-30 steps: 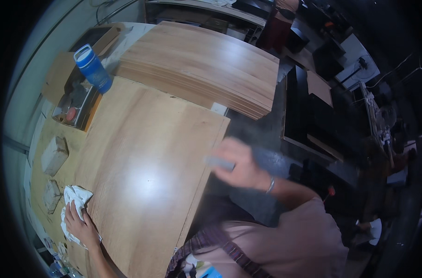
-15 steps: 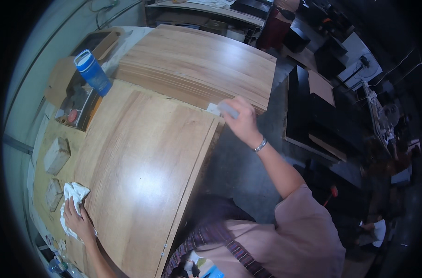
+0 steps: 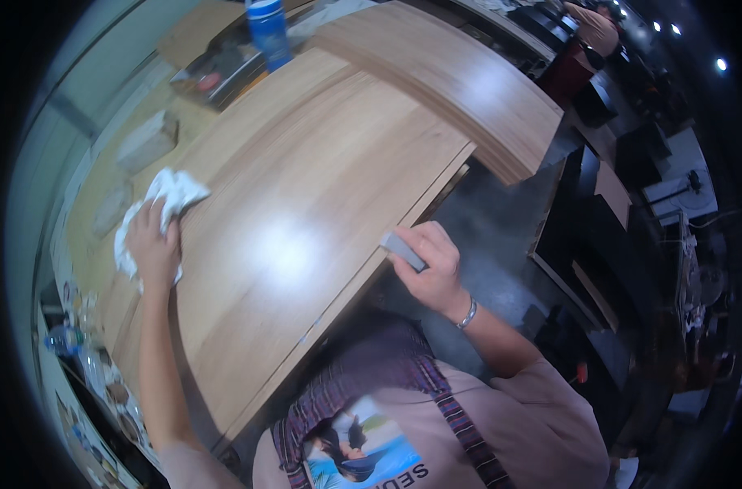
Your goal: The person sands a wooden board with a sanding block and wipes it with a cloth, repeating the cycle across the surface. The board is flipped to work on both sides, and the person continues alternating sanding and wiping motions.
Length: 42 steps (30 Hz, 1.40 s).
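Note:
A light wood-grain panel [image 3: 265, 179] lies in front of me on the workbench. My right hand [image 3: 436, 265] is closed around a small grey block [image 3: 404, 251], held at the panel's near right edge. Part of the block is covered by my fingers. On the panel's left side my left hand [image 3: 153, 244] presses on a crumpled white cloth [image 3: 175, 191], its fingers bent over the cloth. Two pale stone-like blocks lie beyond that hand, the larger block [image 3: 149, 143] farther off and the smaller block [image 3: 112, 209] close beside the cloth.
A blue bottle [image 3: 269, 37] stands at the back by an open box [image 3: 224, 73] of odds and ends. More wood-grain panels [image 3: 444, 61] are stacked behind. Dark panels [image 3: 583, 236] lie to the right. Another person [image 3: 587, 49] stands in the far right background.
My right hand has come nearer along the panel's edge with the grey block. The left hand still rests on the cloth. The whole view has shifted and turned.

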### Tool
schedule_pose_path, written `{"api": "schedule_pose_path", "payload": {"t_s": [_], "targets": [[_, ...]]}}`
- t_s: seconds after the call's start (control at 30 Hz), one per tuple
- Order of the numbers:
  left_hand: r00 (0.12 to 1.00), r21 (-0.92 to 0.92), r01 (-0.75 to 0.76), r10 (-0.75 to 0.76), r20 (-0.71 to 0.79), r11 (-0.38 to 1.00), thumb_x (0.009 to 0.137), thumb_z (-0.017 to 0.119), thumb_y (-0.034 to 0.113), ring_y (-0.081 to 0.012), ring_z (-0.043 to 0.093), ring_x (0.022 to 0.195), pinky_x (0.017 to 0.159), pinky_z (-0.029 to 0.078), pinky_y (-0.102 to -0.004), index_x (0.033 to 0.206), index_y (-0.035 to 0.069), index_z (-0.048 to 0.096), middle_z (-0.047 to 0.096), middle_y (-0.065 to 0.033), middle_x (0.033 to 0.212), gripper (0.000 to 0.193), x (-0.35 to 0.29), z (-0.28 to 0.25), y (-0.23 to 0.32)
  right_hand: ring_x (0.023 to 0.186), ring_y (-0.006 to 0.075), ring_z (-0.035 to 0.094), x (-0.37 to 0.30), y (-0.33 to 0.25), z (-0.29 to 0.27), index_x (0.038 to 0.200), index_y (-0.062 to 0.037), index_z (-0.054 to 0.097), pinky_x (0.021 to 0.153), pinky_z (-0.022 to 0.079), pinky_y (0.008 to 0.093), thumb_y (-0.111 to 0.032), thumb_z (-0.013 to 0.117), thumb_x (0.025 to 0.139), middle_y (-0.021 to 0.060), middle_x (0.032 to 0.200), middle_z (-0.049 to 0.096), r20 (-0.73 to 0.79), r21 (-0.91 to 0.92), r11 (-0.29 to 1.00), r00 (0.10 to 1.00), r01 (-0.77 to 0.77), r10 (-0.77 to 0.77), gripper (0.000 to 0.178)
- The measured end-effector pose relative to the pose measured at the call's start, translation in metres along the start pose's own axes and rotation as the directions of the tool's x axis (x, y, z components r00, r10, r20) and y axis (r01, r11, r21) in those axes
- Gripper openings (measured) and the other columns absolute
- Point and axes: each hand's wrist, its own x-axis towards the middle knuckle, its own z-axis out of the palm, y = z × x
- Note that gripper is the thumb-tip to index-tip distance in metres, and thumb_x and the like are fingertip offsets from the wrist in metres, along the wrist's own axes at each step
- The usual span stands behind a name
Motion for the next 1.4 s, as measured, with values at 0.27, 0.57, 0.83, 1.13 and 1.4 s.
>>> {"api": "schedule_pose_path", "payload": {"t_s": [0.27,0.57,0.83,1.13,1.4], "targets": [[0.984,-0.170,-0.177,0.172,-0.043,0.970,0.084,0.069,0.028,-0.0316,0.056,0.116,0.096,0.041,-0.0463,0.121,0.016,0.066,0.063,-0.0094,0.126,0.040,-0.061,-0.047,-0.009,0.074,0.0269,0.060,-0.093,-0.169,0.092,0.109,0.0015,0.071,0.064,0.049,0.0356,-0.001,0.078,0.071,0.0111,0.085,0.063,0.067,0.160,0.983,0.992,0.091,-0.103,0.038],[0.983,-0.166,-0.151,0.165,0.077,0.975,0.090,0.061,0.049,-0.0276,0.048,0.132,0.107,0.030,-0.0578,0.136,0.019,0.059,0.056,-0.0089,0.140,0.054,-0.099,-0.083,-0.021,0.077,0.0270,0.058,-0.154,-0.331,0.170,0.106,0.0039,0.065,0.065,0.050,0.0365,-0.005,0.074,0.071,0.0103,0.087,0.057,0.316,0.322,0.907,0.873,0.270,-0.371,0.037],[0.968,-0.748,0.138,-0.249,-0.037,0.650,0.092,0.066,0.029,-0.0255,0.058,0.121,0.104,0.043,-0.0384,0.130,0.003,0.060,0.065,-0.0132,0.127,0.047,-0.187,-0.189,-0.084,0.082,0.0246,0.058,-0.173,-0.385,0.201,0.097,0.0023,0.063,0.066,0.050,0.0373,-0.008,0.073,0.070,0.0086,0.086,0.055,0.341,0.501,0.775,0.735,0.385,-0.586,0.031],[0.918,-0.871,0.265,-0.385,0.097,0.414,0.083,0.079,0.015,-0.0239,0.064,0.106,0.095,0.049,-0.0373,0.118,-0.001,0.062,0.067,-0.0102,0.106,0.042,-0.364,-0.250,-0.044,0.086,0.0100,0.065,-0.125,-0.404,0.220,0.122,0.0037,0.064,0.071,0.054,0.0235,-0.004,0.068,0.090,0.0060,0.101,0.070,0.758,0.619,0.189,0.643,-0.762,0.108,0.033],[0.700,-0.385,0.696,-0.692,0.175,0.606,0.079,0.075,0.007,-0.0316,0.065,0.099,0.089,0.050,-0.0408,0.120,0.004,0.064,0.068,-0.0135,0.105,0.043,-0.451,-0.197,-0.130,0.122,0.0428,0.049,-0.014,-0.349,0.294,0.129,-0.0101,0.064,0.104,0.040,0.0532,-0.029,0.076,0.076,0.0222,0.136,0.052,0.173,0.061,0.887,0.871,0.457,-0.460,0.058]]}}
